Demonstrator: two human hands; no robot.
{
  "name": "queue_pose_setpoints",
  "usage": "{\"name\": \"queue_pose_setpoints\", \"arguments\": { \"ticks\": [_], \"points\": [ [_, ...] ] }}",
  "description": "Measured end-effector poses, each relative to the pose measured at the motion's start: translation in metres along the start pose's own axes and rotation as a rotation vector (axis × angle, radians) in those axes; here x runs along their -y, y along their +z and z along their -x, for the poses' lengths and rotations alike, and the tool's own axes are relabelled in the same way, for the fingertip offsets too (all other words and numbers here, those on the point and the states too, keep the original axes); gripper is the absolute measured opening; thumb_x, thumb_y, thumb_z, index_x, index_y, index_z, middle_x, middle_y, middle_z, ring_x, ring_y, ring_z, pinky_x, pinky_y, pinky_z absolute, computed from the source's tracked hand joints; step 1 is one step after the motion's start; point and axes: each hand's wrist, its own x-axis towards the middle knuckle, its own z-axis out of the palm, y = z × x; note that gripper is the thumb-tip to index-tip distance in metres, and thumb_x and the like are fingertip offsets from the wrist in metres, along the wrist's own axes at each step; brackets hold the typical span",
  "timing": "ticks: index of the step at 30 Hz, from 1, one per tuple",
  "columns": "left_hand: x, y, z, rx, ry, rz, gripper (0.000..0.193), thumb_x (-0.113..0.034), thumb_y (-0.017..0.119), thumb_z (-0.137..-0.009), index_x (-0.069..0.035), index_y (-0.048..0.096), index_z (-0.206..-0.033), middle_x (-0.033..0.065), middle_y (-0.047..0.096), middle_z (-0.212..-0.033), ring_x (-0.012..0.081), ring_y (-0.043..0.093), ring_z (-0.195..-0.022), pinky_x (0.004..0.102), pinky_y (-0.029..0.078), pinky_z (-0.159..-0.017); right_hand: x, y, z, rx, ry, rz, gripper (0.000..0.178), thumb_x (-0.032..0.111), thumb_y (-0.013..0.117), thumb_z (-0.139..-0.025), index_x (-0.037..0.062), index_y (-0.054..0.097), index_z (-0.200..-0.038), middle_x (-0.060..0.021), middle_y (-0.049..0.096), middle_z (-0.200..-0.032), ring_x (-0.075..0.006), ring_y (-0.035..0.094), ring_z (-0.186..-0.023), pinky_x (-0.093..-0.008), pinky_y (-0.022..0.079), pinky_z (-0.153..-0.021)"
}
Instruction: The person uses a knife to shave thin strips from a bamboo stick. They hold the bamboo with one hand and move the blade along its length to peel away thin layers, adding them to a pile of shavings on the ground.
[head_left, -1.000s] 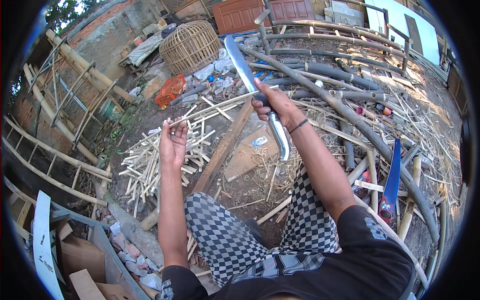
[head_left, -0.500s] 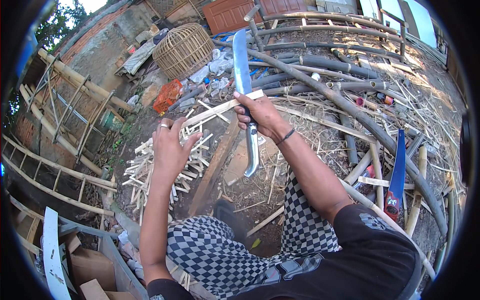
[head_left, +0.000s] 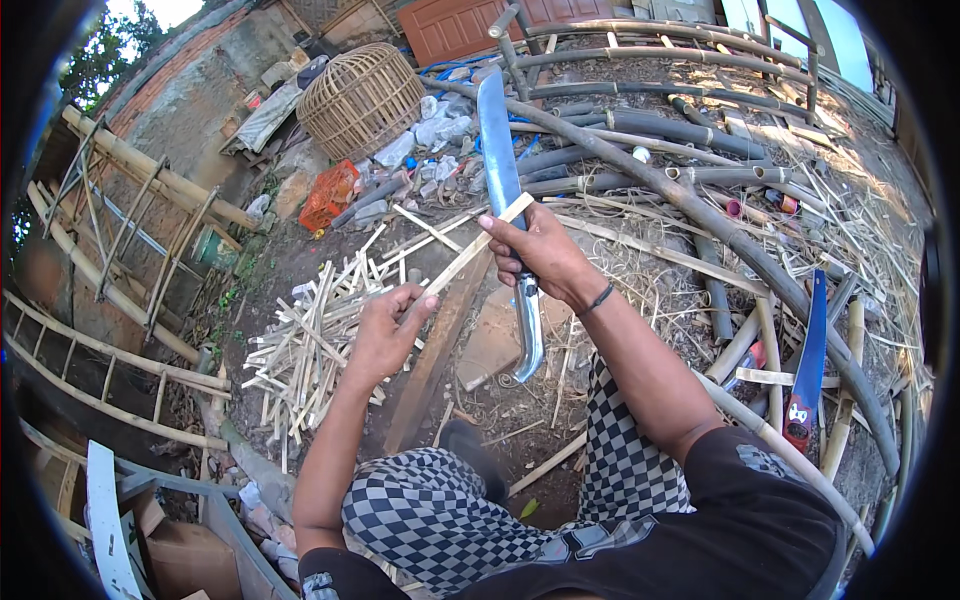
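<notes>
My right hand (head_left: 548, 252) is closed around the handle of a machete (head_left: 498, 140), whose broad blade points up and away from me. The same hand also pinches a pale bamboo strip (head_left: 470, 262) by its far end, across the base of the blade. At the strip's near end, my left hand (head_left: 388, 332) is closed with thumb and fingers on it. Below and left of the strip lies a loose pile of similar pale sticks (head_left: 310, 345). A wooden plank (head_left: 432, 370) runs along the ground beneath my hands.
A blue-bladed saw (head_left: 810, 350) with a red handle leans at the right, near a long bamboo pole (head_left: 700, 215). Bamboo ladders (head_left: 110, 370) stand at the left. A woven basket cage (head_left: 362, 100) and an orange crate (head_left: 328, 195) sit farther back.
My left hand has come right and nearer to me, its spread fingers closing on the strip's end. The strip now slants more steeply. My right hand and the machete have shifted slightly right.
</notes>
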Motion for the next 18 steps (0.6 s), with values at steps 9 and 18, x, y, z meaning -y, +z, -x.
{"name": "queue_pose_setpoints", "arguments": {
  "ticks": [9, 18],
  "points": [
    [0.013, 0.009, -0.016, 0.1, 0.031, 0.111, 0.035, -0.035, 0.053, -0.102, -0.005, 0.069, -0.095, -0.0037, 0.048, -0.069, 0.004, 0.041, -0.058, 0.0225, 0.033, -0.052, -0.003, -0.003, 0.0, -0.01, -0.031, 0.133, 0.028, 0.019, 0.068, -0.095, 0.0053, 0.045, -0.101, 0.0012, 0.048, -0.066, -0.0084, 0.047, -0.05, -0.0279, 0.045, -0.044],
    [0.015, 0.018, -0.025, 0.202, -0.035, 0.337, 0.028, -0.032, 0.053, -0.103, -0.006, 0.059, -0.094, -0.004, 0.048, -0.069, 0.0035, 0.043, -0.059, 0.0206, 0.035, -0.051, -0.009, -0.006, -0.005, -0.027, -0.03, 0.037, 0.027, 0.029, 0.057, -0.102, 0.0069, 0.044, -0.103, 0.0003, 0.047, -0.067, -0.0087, 0.045, -0.048, -0.0266, 0.043, -0.043]
  ]
}}
